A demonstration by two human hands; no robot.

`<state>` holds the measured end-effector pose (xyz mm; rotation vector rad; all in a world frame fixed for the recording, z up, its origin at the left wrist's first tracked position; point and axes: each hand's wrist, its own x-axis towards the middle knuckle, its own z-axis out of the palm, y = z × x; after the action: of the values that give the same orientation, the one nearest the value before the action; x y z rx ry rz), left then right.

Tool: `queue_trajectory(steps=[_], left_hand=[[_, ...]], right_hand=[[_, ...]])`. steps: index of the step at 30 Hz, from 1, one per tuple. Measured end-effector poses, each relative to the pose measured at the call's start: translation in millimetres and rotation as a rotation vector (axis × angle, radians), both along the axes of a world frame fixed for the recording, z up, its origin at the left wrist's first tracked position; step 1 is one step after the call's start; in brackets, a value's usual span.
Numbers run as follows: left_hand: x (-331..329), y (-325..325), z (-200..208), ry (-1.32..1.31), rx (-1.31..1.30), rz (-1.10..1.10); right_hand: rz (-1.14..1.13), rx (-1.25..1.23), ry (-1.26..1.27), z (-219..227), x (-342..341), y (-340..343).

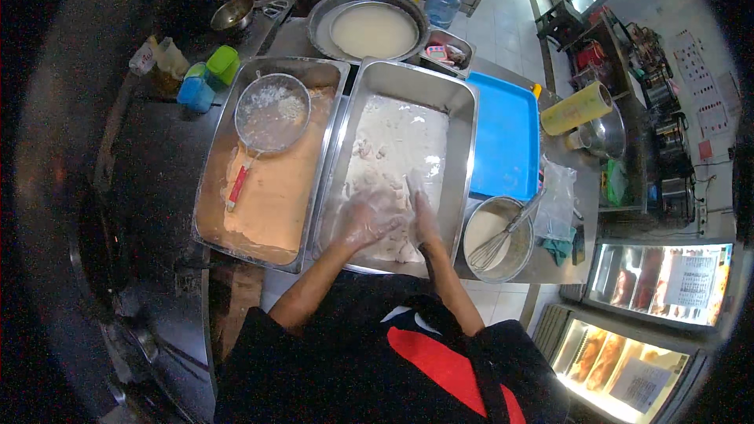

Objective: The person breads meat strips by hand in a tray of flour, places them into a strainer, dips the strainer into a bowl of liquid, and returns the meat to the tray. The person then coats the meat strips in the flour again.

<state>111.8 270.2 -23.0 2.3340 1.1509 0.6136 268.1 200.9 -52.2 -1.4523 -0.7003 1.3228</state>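
Note:
Both my hands are down in a deep steel pan (459, 133) spread with white flour (404, 129). My left hand (372, 218) lies low over the flour, fingers stretched toward the right and dusted white. Beside it, my right hand (423, 216) is held edge-on with its fingers extended and slightly blurred. I see nothing gripped in either hand. Small lumps (367, 149) sit on the flour beyond my hands; what they are I cannot tell. Left of this pan, another steel pan (206, 216) contains orange-tan powder (271, 208), with a red-handled sieve (272, 114) resting on it.
A wide metal basin (318, 27) of cloudy pale liquid stands behind the pans. On the right are a blue tray (503, 137), a pot (525, 255) of pale batter with a whisk (491, 250), and a yellow film roll (576, 108). A dark counter (157, 180) runs along the left.

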Motion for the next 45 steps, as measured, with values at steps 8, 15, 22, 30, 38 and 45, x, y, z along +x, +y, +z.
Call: queue_trajectory(steps=[8, 15, 22, 30, 38, 45], left_hand=[[9.8, -22.6, -9.0, -0.220, -0.328, -0.252], [9.1, -16.8, 1.9, -0.353, -0.491, -0.074], [0.7, -20.0, -32.4, -0.320, -0.519, -0.091], [3.1, -24.9, -19.0, -0.462, -0.461, -0.205], [-6.8, 1.1, -127.9, -0.024, -0.521, 0.255], [8.5, 8.3, -97.1, -0.520, -1.078, 0.272]], right_hand=[[0.116, -0.107, -0.409, -47.8, -7.2, 25.2], [0.117, 0.168, -0.718, -43.4, -0.6, 41.9], [0.003, 0.106, -0.384, -44.1, -21.8, 44.9], [0.070, 0.296, -0.776, -87.9, 14.0, 56.4], [0.390, -0.488, -0.626, -125.2, -2.6, 6.1], [0.382, 0.019, -0.603, -103.2, 23.9, 8.6]])
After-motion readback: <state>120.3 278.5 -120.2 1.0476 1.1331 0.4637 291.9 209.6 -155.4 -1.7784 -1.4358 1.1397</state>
